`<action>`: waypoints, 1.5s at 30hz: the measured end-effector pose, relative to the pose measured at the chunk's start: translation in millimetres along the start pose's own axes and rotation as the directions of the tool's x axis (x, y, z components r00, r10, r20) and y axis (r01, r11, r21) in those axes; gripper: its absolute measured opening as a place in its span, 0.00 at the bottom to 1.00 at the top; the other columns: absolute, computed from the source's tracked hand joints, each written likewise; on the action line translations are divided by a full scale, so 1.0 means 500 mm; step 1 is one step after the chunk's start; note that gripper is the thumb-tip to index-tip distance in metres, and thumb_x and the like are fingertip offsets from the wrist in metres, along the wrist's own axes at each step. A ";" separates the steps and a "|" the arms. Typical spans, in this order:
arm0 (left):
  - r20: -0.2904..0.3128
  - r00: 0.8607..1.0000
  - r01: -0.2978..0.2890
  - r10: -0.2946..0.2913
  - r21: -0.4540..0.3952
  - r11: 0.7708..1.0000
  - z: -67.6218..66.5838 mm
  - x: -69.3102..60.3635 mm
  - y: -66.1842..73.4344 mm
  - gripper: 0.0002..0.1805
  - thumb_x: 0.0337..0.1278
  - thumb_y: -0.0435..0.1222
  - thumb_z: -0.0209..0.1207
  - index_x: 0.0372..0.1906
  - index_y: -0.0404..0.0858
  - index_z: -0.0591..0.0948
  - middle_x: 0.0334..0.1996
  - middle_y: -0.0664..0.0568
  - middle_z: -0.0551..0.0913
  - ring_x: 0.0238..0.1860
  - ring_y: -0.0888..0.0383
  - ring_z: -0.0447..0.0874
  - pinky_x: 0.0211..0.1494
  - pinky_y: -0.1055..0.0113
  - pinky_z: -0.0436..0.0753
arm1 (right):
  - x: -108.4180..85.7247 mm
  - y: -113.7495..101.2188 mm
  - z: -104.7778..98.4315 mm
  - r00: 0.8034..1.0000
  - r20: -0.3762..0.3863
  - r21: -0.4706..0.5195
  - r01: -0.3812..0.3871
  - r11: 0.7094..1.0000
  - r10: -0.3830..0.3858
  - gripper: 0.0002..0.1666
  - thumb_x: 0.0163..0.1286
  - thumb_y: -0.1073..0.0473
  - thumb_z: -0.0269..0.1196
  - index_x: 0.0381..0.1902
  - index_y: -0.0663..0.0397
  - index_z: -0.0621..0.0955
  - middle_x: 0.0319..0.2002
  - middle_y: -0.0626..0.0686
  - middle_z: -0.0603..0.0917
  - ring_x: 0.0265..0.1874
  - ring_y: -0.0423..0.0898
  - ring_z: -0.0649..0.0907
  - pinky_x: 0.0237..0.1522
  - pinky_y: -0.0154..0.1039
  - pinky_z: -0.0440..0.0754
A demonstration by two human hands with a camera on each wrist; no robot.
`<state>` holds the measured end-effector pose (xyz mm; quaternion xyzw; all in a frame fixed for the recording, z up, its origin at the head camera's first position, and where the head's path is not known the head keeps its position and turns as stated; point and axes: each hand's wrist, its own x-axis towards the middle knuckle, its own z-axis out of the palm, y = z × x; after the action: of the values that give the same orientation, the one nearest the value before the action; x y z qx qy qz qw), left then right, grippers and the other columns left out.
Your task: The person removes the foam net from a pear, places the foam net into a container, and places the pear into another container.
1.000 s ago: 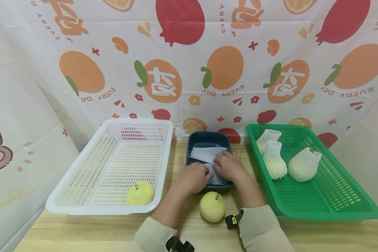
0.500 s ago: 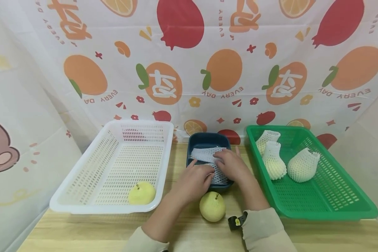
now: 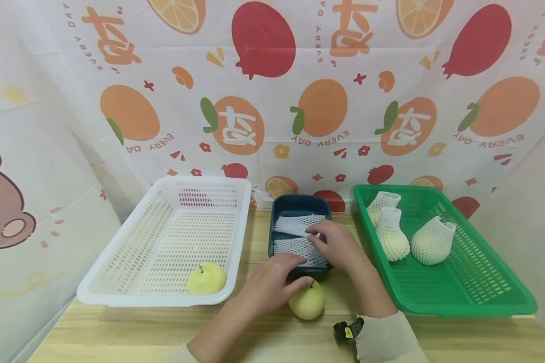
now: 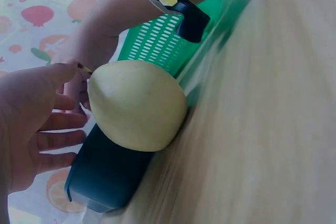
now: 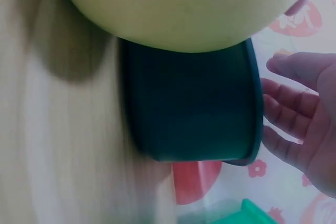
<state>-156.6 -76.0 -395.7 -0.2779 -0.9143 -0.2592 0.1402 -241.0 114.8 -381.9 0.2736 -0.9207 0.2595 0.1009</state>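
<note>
While my left hand (image 3: 269, 283), spread, and right hand (image 3: 338, 243), slack, hold nothing near the box (image 3: 300, 203), the pear (image 3: 307, 304) before it looks firm, bruisable; I'd cup its sides.

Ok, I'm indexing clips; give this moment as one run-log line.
left hand: near table pear; right hand: over foam nets in navy tub; white basket: one bare pear; green basket: three netted pears

White basket (image 3: 191, 232) over on the left, green basket (image 3: 440, 287) right, both on the bench (image 3: 131, 330), fruit-print cloth (image 3: 281, 111) hanging behind!
</note>
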 end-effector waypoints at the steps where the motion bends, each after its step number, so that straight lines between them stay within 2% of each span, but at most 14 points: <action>1: -0.005 1.000 -0.008 0.008 0.006 1.000 0.001 -0.002 0.000 0.23 0.63 0.53 0.61 0.54 0.42 0.83 0.51 0.53 0.85 0.55 0.56 0.82 0.56 0.59 0.82 | -0.005 -0.001 -0.001 1.000 -0.004 0.008 0.008 1.000 -0.008 0.10 0.69 0.57 0.64 0.46 0.52 0.87 0.39 0.48 0.85 0.35 0.42 0.81 0.40 0.39 0.83; 5: -0.036 0.999 -0.031 0.031 0.017 0.999 0.003 -0.007 0.001 0.23 0.61 0.54 0.61 0.53 0.43 0.84 0.51 0.53 0.85 0.56 0.56 0.81 0.56 0.59 0.82 | -0.021 -0.007 -0.009 0.999 -0.017 0.043 0.039 0.998 -0.038 0.09 0.68 0.56 0.65 0.43 0.51 0.87 0.34 0.44 0.83 0.32 0.39 0.78 0.36 0.34 0.80; 8: -0.066 0.996 -0.051 0.053 0.026 0.998 0.002 -0.008 0.001 0.24 0.59 0.55 0.63 0.52 0.43 0.84 0.49 0.53 0.85 0.55 0.56 0.80 0.56 0.61 0.82 | -0.033 -0.013 -0.021 0.998 0.010 0.097 0.055 0.994 -0.056 0.08 0.67 0.55 0.66 0.42 0.50 0.87 0.32 0.42 0.82 0.30 0.39 0.77 0.34 0.32 0.79; 12: -0.124 0.985 -0.111 0.117 0.056 0.992 0.000 -0.007 0.000 0.23 0.52 0.54 0.68 0.47 0.44 0.86 0.42 0.55 0.83 0.48 0.58 0.78 0.51 0.65 0.81 | -0.049 -0.023 -0.037 0.987 0.136 0.178 0.060 0.982 -0.085 0.06 0.67 0.53 0.66 0.39 0.45 0.86 0.29 0.39 0.81 0.29 0.37 0.77 0.32 0.32 0.79; 16: -0.135 0.979 -0.143 0.151 0.065 0.988 -0.003 -0.009 0.000 0.17 0.49 0.53 0.71 0.39 0.47 0.87 0.33 0.58 0.81 0.39 0.62 0.77 0.43 0.69 0.79 | -0.063 -0.027 -0.047 0.953 0.288 0.273 0.017 0.962 -0.098 0.08 0.67 0.46 0.66 0.38 0.39 0.86 0.29 0.37 0.83 0.29 0.37 0.78 0.32 0.32 0.79; 21: -0.076 0.986 -0.148 0.151 0.049 0.988 -0.001 -0.009 -0.004 0.14 0.49 0.53 0.71 0.34 0.48 0.87 0.30 0.60 0.83 0.34 0.65 0.78 0.36 0.73 0.79 | -0.071 -0.034 -0.054 0.909 0.409 0.334 -0.071 0.940 -0.077 0.09 0.62 0.46 0.70 0.38 0.40 0.87 0.27 0.39 0.83 0.27 0.38 0.79 0.30 0.33 0.79; 25: 0.014 0.993 -0.114 0.113 0.037 0.993 0.000 -0.009 -0.006 0.15 0.50 0.54 0.70 0.33 0.48 0.86 0.29 0.61 0.83 0.31 0.68 0.77 0.31 0.75 0.76 | -0.072 -0.038 -0.056 0.888 0.450 0.340 -0.078 0.937 -0.090 0.08 0.58 0.51 0.73 0.35 0.44 0.88 0.25 0.40 0.84 0.26 0.38 0.80 0.31 0.33 0.81; 33: 0.110 0.993 -0.044 0.041 0.026 0.999 -0.001 -0.009 -0.008 0.16 0.48 0.56 0.70 0.33 0.49 0.85 0.27 0.63 0.81 0.28 0.69 0.74 0.28 0.74 0.74 | -0.070 -0.044 -0.052 0.868 0.485 0.331 -0.073 0.941 -0.103 0.05 0.57 0.56 0.74 0.32 0.48 0.88 0.27 0.41 0.85 0.26 0.38 0.81 0.32 0.32 0.82; 45: 0.176 0.984 -0.011 0.008 0.016 1.000 -0.003 -0.007 -0.010 0.18 0.49 0.58 0.68 0.38 0.51 0.86 0.30 0.65 0.83 0.31 0.69 0.77 0.31 0.72 0.76 | -0.070 -0.041 -0.045 0.872 0.473 0.325 -0.042 0.945 -0.124 0.02 0.59 0.58 0.73 0.31 0.47 0.89 0.26 0.40 0.85 0.26 0.36 0.81 0.32 0.32 0.82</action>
<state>-156.5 -81.7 -398.0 -0.3027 -0.9240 -0.2250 0.0623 -199.5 127.8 -365.4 0.3627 -0.8545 0.3280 -0.1753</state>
